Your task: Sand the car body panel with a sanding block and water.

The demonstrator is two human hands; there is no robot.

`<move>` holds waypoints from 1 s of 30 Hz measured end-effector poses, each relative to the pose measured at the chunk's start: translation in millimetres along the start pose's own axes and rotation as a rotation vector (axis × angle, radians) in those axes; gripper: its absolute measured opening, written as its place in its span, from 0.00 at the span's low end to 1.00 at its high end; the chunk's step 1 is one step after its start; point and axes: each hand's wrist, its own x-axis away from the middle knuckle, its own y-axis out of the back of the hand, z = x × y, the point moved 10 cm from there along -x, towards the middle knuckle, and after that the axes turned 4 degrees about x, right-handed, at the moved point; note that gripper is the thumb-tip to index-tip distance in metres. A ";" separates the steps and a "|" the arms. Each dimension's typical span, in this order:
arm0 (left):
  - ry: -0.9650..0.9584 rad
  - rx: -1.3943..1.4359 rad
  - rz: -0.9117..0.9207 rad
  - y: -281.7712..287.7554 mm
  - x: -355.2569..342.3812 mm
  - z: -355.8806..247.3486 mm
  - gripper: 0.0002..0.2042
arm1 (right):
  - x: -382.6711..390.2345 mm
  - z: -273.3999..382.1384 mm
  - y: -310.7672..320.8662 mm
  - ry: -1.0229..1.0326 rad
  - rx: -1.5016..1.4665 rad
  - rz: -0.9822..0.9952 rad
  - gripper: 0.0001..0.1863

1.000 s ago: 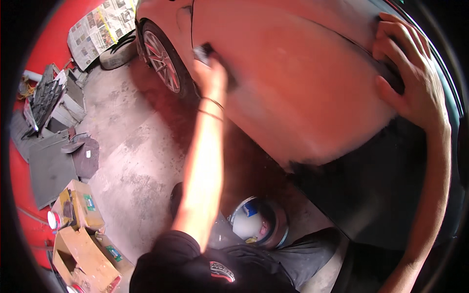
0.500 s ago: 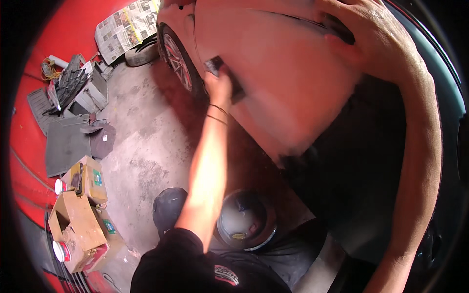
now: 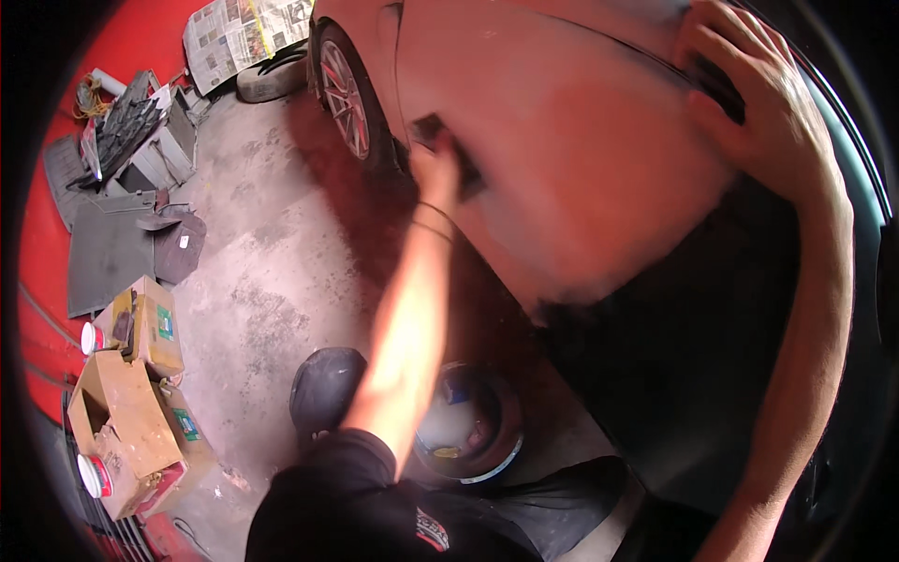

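My left hand (image 3: 436, 167) is closed around a dark, flat sanding block (image 3: 468, 178), which lies against the lower part of a car's side panel (image 3: 562, 140) behind the front wheel. The panel has a dull, pale surface that looks reddish in this light and turns black toward the near side. My right hand (image 3: 758, 103) rests high on the panel at the right, thumb and fingers apart around a dark gap. Its fingertips lie near the panel's upper edge, and I see no tool in it.
Between my legs stands a round bucket (image 3: 468, 426) with cloudy liquid. To the left are open cardboard boxes (image 3: 140, 412), white tubs (image 3: 94, 476), a dark cap (image 3: 181, 245) and stacked dark parts (image 3: 131, 122). The wheel (image 3: 346, 94) and newspaper sheets (image 3: 243, 37) are farther off.
The whole view has shifted a little. My left hand and the sanding block have slid slightly lower along the panel. My right hand appears farther right and lower in the picture.
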 end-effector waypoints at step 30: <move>0.120 0.107 -0.131 93.6 -115.0 167.5 0.20 | -46.7 43.9 -18.1 0.073 0.282 0.117 0.15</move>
